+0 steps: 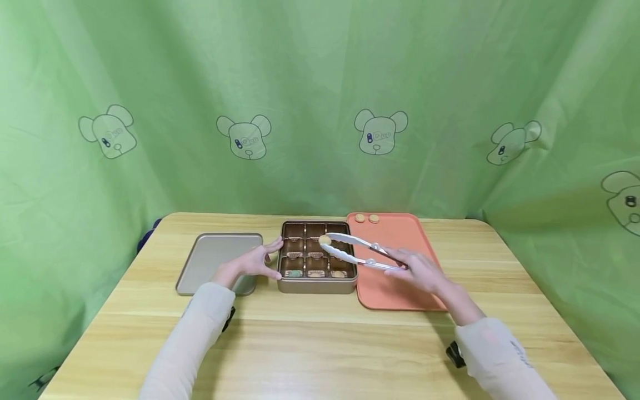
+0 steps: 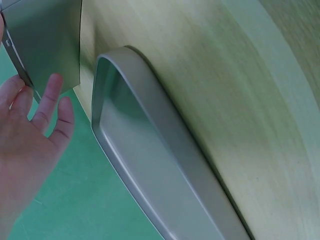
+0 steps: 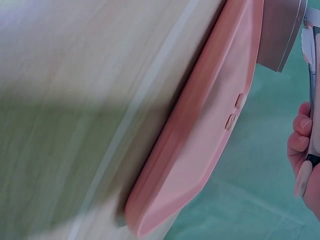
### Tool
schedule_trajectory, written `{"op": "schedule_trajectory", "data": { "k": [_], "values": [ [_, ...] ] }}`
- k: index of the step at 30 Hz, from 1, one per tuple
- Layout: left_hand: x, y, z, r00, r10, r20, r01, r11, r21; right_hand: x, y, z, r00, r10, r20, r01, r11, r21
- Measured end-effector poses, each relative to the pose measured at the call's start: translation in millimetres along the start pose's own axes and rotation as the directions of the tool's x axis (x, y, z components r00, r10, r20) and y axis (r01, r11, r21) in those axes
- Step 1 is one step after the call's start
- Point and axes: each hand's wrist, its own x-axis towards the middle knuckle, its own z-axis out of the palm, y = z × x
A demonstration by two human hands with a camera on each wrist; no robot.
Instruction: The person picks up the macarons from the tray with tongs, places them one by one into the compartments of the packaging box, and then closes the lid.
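My right hand [image 1: 419, 270] grips a pair of metal tongs [image 1: 352, 239]. Between their scalloped tips is a small round cookie [image 1: 325, 240], over the middle of a bronze tin box [image 1: 317, 286]. A brown divided insert [image 1: 294, 230] fills the tin. Its front row holds a greenish piece [image 1: 295, 274] at left and two tan cookies beside it. At the tin's left side my left hand [image 1: 256, 262] has thumb and fingers spread, fingertips right at the wall. The left wrist view shows those fingers [image 2: 47, 102] extended along the tin.
A coral tray [image 1: 395, 297] lies against the tin's right side, with two cookies, one [image 1: 359, 218] and another [image 1: 374, 219], at its far left corner. The tin's lid [image 1: 210, 261] lies upturned at left. A green curtain [image 1: 310, 166] hangs behind the wooden table [image 1: 300, 355].
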Motion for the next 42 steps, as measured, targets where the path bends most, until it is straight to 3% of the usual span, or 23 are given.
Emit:
{"op": "schedule_trajectory", "data": {
  "k": [10, 30, 42],
  "values": [
    [-0.7, 0.9, 0.2, 1.000, -0.006, -0.002, 0.006, 1.000, -0.007, 3.5, -0.3, 5.1, 0.998, 0.060, 0.021, -0.062, 0.991, 0.120],
    [-1.1, 0.0, -1.7, 1.000, -0.001, -0.009, 0.001, 1.000, 0.001, 0.1, 4.4, 7.4, 0.996, 0.068, 0.056, -0.074, 0.990, 0.121],
    [0.0, -1.8, -0.8, 1.000, 0.014, -0.010, -0.014, 1.000, 0.007, -2.9, 12.6, 6.4, 0.991, 0.132, -0.028, -0.127, 0.982, 0.140]
  ]
}}
